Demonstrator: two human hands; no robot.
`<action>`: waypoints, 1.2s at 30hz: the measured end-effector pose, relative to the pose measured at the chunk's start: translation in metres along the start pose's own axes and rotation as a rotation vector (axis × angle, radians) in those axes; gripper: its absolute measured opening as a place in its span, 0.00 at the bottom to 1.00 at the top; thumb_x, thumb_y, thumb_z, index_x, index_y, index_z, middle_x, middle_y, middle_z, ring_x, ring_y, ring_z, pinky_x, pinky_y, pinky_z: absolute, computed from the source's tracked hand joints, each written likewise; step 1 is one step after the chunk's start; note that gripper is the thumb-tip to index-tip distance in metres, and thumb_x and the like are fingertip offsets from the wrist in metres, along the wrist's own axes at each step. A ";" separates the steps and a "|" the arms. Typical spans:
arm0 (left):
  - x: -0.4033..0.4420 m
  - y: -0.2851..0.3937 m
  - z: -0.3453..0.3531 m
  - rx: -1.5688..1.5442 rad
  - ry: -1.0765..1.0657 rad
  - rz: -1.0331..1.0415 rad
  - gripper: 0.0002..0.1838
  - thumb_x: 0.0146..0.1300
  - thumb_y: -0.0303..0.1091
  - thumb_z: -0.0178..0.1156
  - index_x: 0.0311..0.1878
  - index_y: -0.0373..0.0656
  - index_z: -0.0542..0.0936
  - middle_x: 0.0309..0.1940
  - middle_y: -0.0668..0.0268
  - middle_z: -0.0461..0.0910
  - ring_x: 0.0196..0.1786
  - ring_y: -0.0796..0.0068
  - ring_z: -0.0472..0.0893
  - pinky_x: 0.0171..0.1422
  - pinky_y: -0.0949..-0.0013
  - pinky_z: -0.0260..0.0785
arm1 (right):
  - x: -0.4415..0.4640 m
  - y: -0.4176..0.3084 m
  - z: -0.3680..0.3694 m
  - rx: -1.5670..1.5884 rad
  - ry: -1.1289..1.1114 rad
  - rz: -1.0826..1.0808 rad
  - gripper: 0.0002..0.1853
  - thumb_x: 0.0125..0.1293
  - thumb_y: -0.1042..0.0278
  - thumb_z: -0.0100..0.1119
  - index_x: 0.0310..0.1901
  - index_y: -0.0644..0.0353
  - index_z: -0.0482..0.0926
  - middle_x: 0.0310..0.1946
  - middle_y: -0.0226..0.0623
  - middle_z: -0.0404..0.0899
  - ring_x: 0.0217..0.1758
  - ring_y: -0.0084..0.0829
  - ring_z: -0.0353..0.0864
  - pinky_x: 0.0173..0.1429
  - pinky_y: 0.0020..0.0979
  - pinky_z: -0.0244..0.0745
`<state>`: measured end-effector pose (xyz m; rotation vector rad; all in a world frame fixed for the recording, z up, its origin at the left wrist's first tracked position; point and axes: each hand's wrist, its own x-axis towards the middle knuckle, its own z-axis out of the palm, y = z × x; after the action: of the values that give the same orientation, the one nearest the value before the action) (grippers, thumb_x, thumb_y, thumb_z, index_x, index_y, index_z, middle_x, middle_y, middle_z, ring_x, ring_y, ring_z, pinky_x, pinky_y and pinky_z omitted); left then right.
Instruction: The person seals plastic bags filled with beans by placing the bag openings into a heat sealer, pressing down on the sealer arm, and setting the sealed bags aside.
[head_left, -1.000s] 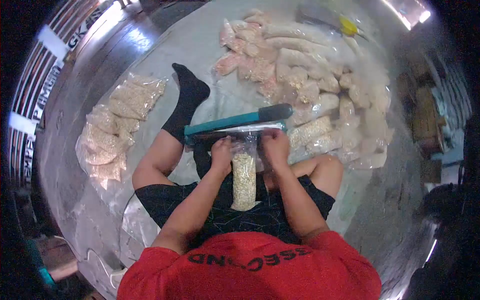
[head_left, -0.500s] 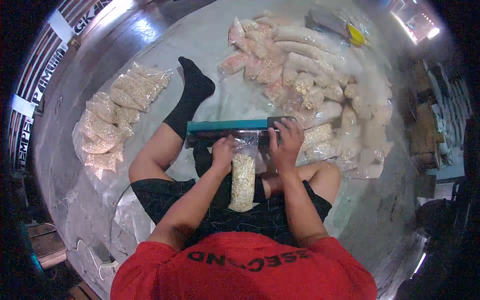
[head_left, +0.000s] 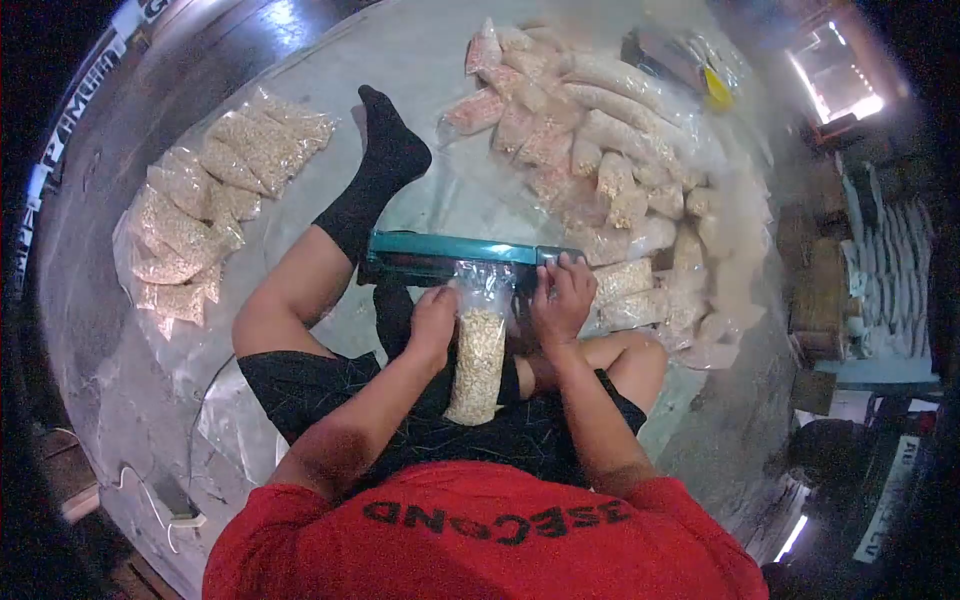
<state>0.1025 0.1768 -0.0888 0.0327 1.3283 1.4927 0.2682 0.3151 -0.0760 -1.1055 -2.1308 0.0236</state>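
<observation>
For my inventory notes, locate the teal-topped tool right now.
In the head view, the teal-topped tool sits just above centre, at the top of the filled bag, with the right hand at its black end.

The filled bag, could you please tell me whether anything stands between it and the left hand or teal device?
Nothing visible does: the filled bag reaches the teal device, the left hand is beside the bag, and the right hand rests on the device's dark end.

I see teal bar, black end, my feed's centre | clear bag, cream contents, 6 o'clock | red shirt, black lettering, 6 o'clock | black sock, 11 o'clock | pinkish packets, 12 o'clock
</observation>
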 end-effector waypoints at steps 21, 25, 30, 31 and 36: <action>-0.011 0.000 -0.025 -0.055 -0.084 -0.155 0.20 0.74 0.39 0.56 0.65 0.45 0.72 0.59 0.63 0.79 0.60 0.67 0.79 0.65 0.63 0.71 | -0.004 -0.006 0.000 0.010 0.019 0.023 0.10 0.65 0.67 0.68 0.46 0.59 0.86 0.52 0.43 0.83 0.65 0.53 0.74 0.71 0.50 0.67; 0.005 -0.018 -0.028 -0.113 -0.148 -0.070 0.19 0.75 0.40 0.55 0.65 0.45 0.72 0.57 0.63 0.79 0.58 0.68 0.79 0.62 0.64 0.71 | -0.007 -0.002 0.003 0.035 0.054 0.033 0.09 0.65 0.67 0.68 0.45 0.59 0.86 0.52 0.43 0.83 0.65 0.52 0.74 0.71 0.49 0.67; -0.001 0.001 -0.001 -0.094 -0.109 -0.055 0.14 0.75 0.39 0.56 0.55 0.40 0.78 0.52 0.64 0.82 0.53 0.69 0.80 0.58 0.65 0.71 | -0.008 0.001 0.004 0.029 0.077 0.033 0.10 0.64 0.67 0.68 0.45 0.58 0.86 0.52 0.43 0.83 0.64 0.52 0.75 0.69 0.48 0.69; 0.010 -0.007 -0.003 -0.088 -0.141 -0.032 0.15 0.76 0.41 0.56 0.53 0.39 0.78 0.50 0.63 0.82 0.51 0.69 0.80 0.58 0.64 0.71 | -0.007 0.001 0.004 0.029 0.077 0.018 0.10 0.63 0.67 0.69 0.45 0.58 0.86 0.52 0.43 0.83 0.63 0.52 0.75 0.69 0.48 0.69; 0.049 -0.046 -0.021 -0.009 -0.273 0.071 0.17 0.78 0.44 0.54 0.49 0.38 0.80 0.43 0.61 0.84 0.48 0.68 0.81 0.58 0.62 0.71 | 0.011 -0.005 -0.026 0.017 -0.043 -0.039 0.12 0.61 0.65 0.70 0.46 0.58 0.86 0.53 0.44 0.83 0.64 0.51 0.75 0.69 0.47 0.71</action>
<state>0.0996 0.1863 -0.1586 0.2714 1.1102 1.4942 0.2764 0.3124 -0.0491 -1.0621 -2.1862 0.0475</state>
